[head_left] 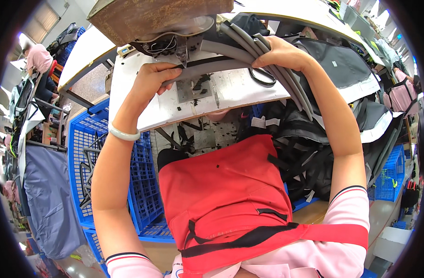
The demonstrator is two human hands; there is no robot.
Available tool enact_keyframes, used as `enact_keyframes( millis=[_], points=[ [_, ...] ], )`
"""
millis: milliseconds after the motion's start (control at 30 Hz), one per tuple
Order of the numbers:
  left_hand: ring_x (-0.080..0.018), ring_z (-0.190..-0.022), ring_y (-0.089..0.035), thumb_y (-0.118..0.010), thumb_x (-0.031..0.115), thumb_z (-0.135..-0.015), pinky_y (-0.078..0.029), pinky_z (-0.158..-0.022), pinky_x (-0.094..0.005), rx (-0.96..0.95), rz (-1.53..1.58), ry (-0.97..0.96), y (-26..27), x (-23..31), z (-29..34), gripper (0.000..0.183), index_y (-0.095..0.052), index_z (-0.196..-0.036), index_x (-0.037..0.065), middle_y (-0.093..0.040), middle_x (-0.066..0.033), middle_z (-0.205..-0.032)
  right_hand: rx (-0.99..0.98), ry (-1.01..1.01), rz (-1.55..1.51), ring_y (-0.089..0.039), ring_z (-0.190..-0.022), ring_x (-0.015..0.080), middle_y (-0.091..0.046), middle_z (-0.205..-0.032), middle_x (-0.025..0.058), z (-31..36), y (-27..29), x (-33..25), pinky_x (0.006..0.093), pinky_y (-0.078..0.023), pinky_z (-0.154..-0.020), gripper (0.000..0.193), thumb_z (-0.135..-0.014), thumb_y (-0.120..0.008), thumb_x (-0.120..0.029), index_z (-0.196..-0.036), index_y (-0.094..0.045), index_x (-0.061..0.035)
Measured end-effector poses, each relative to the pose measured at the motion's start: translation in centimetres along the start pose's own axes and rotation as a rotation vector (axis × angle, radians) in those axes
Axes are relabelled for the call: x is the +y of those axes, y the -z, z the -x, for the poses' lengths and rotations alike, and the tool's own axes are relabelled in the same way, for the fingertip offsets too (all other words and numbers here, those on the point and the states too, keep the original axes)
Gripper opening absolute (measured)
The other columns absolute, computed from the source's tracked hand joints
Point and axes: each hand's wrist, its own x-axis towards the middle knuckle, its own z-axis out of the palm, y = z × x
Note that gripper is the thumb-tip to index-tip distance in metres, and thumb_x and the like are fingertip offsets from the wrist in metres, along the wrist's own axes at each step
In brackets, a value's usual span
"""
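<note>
My left hand [152, 79] pinches the near end of a grey foam tube [212, 68] with a black strip along its upper edge. That end lies just below a metal machine part [182, 51] on the white worktable [142, 104]. My right hand [282, 53] closes round the tube's other end, where several more grey tubes [290, 85] run in a curved bundle over the table's edge. A black loop [263, 79] lies below the bundle. Black scraps [201, 83] are scattered on the tabletop and around a grey metal plate [186, 92].
A worn brown box-like housing [161, 18] overhangs the far side. Blue crates [144, 180] stand at my left, one holding black frames [87, 171]. Dark fabric pieces [337, 65] and black straps [304, 167] pile up at my right. A person in pink [38, 60] is at far left.
</note>
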Motion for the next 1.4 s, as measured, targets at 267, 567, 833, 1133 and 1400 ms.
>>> enact_keyframes(
  millis=[267,567,833,1133,1400],
  points=[
    [-0.0073,-0.053,-0.05,-0.066,0.019,-0.091,-0.037,-0.049,-0.0203,0.181,0.117,-0.06,2.2,-1.2,0.3,0.033,-0.065,-0.115,-0.005,-0.06,-0.003,-0.069,0.098,-0.077,-0.015,-0.056,-0.081,0.0147,-0.062,-0.086,0.0056,4.0,0.0,-0.5,0.0288,-0.045,-0.078,0.043,-0.07,-0.076,-0.025,-0.101,-0.062,0.0004],
    [-0.0243,-0.081,-0.066,-0.057,0.03,-0.097,-0.05,-0.076,-0.0356,0.546,-0.665,-0.232,5.3,-15.4,2.5,0.034,-0.068,-0.11,0.0,-0.072,-0.0149,-0.092,0.178,-0.355,-0.259,-0.054,-0.103,0.0118,-0.061,-0.112,0.0037,25.9,-2.0,0.2,0.0287,-0.045,-0.091,0.069,-0.071,-0.082,-0.018,-0.131,-0.052,-0.0017],
    [-0.036,-0.103,-0.065,-0.051,0.04,-0.099,-0.05,-0.088,-0.04,0.58,-0.914,-0.271,5.9,-17.5,2.0,0.044,-0.067,-0.118,0.004,-0.07,-0.018,-0.11,0.109,-1.236,-0.315,-0.055,-0.11,0.015,-0.063,-0.117,0.0078,61.5,-2.1,4.5,0.032,-0.043,-0.097,0.069,-0.073,-0.082,-0.037,-0.127,-0.059,-0.0018],
    [-0.0215,-0.078,-0.066,-0.058,0.037,-0.096,-0.052,-0.073,-0.0348,0.551,-0.66,-0.155,5.5,-15.5,3.8,0.038,-0.071,-0.111,0.005,-0.072,-0.0143,-0.092,0.489,-0.768,-0.202,-0.064,-0.096,0.0154,-0.068,-0.105,0.0068,48.9,-8.7,9.3,0.0308,-0.05,-0.09,0.035,-0.086,-0.07,-0.02,-0.115,-0.063,-0.0024],
    [-0.0238,-0.072,-0.061,-0.067,-0.001,-0.077,-0.046,-0.07,-0.0334,0.046,-0.239,-0.675,-20.4,-4.4,22.2,0.015,-0.071,-0.089,0.006,-0.066,-0.0092,-0.078,0.006,0.184,-0.376,-0.064,-0.098,0.0234,-0.058,-0.118,0.013,22.5,-26.6,-3.7,0.0361,-0.051,-0.087,0.055,-0.088,-0.07,-0.02,-0.136,-0.046,-0.0053]
  ],
)
